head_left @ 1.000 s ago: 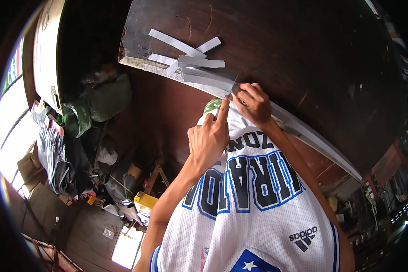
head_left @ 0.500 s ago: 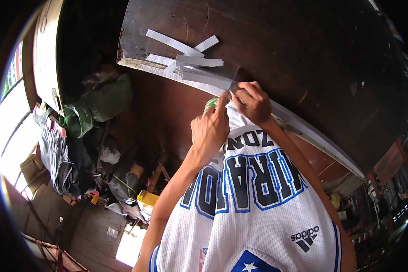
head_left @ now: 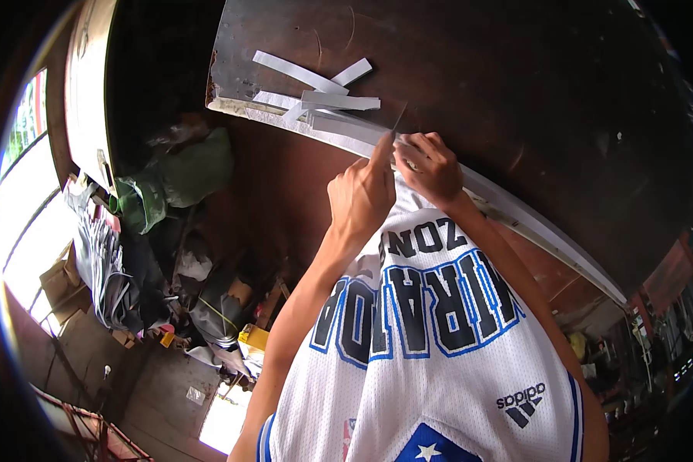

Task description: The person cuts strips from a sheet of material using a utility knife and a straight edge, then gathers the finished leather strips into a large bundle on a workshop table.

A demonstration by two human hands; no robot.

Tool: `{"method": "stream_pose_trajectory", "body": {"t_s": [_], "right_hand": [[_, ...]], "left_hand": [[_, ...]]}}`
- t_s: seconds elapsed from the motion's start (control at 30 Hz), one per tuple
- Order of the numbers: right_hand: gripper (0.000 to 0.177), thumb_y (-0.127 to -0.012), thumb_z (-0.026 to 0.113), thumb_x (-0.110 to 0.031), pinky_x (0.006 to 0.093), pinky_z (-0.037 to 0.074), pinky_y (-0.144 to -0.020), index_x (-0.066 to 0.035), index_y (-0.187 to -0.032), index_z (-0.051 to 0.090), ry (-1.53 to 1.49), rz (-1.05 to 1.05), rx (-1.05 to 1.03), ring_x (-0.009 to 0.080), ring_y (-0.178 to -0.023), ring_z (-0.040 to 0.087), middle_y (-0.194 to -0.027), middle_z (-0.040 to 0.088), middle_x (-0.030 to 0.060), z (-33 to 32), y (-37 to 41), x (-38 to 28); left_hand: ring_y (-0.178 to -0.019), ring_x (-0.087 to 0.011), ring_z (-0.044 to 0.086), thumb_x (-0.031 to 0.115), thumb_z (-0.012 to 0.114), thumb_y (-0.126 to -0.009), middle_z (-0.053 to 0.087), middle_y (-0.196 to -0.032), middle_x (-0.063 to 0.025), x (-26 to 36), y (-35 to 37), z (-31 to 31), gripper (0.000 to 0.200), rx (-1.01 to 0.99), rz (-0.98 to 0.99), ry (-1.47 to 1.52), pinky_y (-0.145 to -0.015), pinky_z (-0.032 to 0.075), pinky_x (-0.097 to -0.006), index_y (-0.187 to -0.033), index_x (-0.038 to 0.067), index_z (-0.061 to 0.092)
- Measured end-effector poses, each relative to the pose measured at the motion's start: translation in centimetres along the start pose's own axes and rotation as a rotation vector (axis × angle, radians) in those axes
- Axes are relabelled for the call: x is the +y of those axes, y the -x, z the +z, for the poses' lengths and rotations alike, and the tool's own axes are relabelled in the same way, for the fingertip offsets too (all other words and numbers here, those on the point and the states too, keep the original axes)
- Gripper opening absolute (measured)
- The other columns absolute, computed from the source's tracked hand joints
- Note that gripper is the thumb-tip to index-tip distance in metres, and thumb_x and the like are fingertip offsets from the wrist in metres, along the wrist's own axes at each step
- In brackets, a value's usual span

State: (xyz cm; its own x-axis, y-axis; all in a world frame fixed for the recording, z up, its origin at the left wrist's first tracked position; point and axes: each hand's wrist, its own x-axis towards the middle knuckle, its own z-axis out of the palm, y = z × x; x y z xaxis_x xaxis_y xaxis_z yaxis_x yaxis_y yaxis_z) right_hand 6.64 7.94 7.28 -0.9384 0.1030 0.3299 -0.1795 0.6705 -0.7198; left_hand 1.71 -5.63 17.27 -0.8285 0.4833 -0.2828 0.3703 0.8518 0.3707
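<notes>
At the bottom of the frame, we note the white jersey (head_left: 446,385) hanging against the tabletop's front edge, directly below both hands. We tuck loose cloth away from the cutting point, since the hem could catch.

At the centre, the left hand (head_left: 359,192) is clamped on the blade (head_left: 401,114), with its index finger extended towards the thin steel and its handle end hidden. The right hand (head_left: 433,171) is just beside it, fingers curled over the near edge; we cannot tell whether they pinch the work or only press on it.

The long pale strip (head_left: 516,208) runs along that edge, from beside the right hand down towards the right of the frame. We judge the step in hand to be a cut across this material. For a square cut, we set the blade upright across the strip, apply steady pressure through the index finger, and bear down firmly with the right fingertips, clear of the blade's path.

Left of the hands, in the upper centre, several loose strips (head_left: 340,100) lie crossed and overlapping. We align them with the edge so that none slides under the blade.

Beyond, the dark tabletop (head_left: 531,92) fills the upper right; we check that its scored surface supports the strip flat.
</notes>
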Motion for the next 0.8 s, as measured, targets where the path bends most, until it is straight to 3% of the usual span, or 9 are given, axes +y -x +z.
{"method": "stream_pose_trajectory", "body": {"t_s": [0.07,0.2,0.47,0.8], "right_hand": [[0.018,-0.073,0.075,-0.005,0.0321,0.055,-0.07,-0.007,-0.09,0.068,0.023,0.006,0.004,0.0232,-0.08,0.062,-0.093,0.065,0.0044,0.3,0.2,0.1],[0.02,-0.073,0.076,-0.007,0.0318,0.055,-0.07,-0.009,-0.091,0.068,-0.013,0.017,-0.008,0.0226,-0.082,0.061,-0.094,0.065,0.0035,0.4,0.2,0.2],[0.014,-0.072,0.074,-0.002,0.0328,0.054,-0.068,-0.006,-0.079,0.063,-0.022,0.007,0.005,0.0231,-0.077,0.061,-0.091,0.064,0.0046,0.1,-0.2,-0.4],[0.02,-0.072,0.076,-0.001,0.0322,0.055,-0.071,-0.004,-0.091,0.07,-0.055,0.03,-0.014,0.0234,-0.081,0.063,-0.095,0.066,0.0062,-0.4,-0.2,-0.5]], "left_hand": [[-0.056,-0.0328,0.065,0.011,0.061,-0.084,0.064,-0.065,-0.0148,0.8,-0.6,-1.8,0.051,0.103,0.038,0.094,-0.047,0.048,-0.0433,-0.134,0.015,0.053],[-0.055,-0.0314,0.064,0.012,0.063,-0.083,0.063,-0.065,-0.0133,1.1,1.1,-3.8,0.053,0.013,0.023,-0.046,-0.048,0.047,-0.0424,-0.135,0.018,0.055],[-0.056,-0.0267,0.064,0.009,0.065,-0.084,0.064,-0.067,-0.0117,0.5,3.8,-3.7,0.046,-0.095,-0.053,-0.122,-0.052,0.05,-0.0384,-0.129,0.016,0.062],[-0.052,-0.0262,0.063,0.011,0.064,-0.084,0.062,-0.065,-0.0124,0.8,4.0,-4.4,0.047,-0.176,-0.053,-0.124,-0.048,0.049,-0.0389,-0.131,0.016,0.061]]}}
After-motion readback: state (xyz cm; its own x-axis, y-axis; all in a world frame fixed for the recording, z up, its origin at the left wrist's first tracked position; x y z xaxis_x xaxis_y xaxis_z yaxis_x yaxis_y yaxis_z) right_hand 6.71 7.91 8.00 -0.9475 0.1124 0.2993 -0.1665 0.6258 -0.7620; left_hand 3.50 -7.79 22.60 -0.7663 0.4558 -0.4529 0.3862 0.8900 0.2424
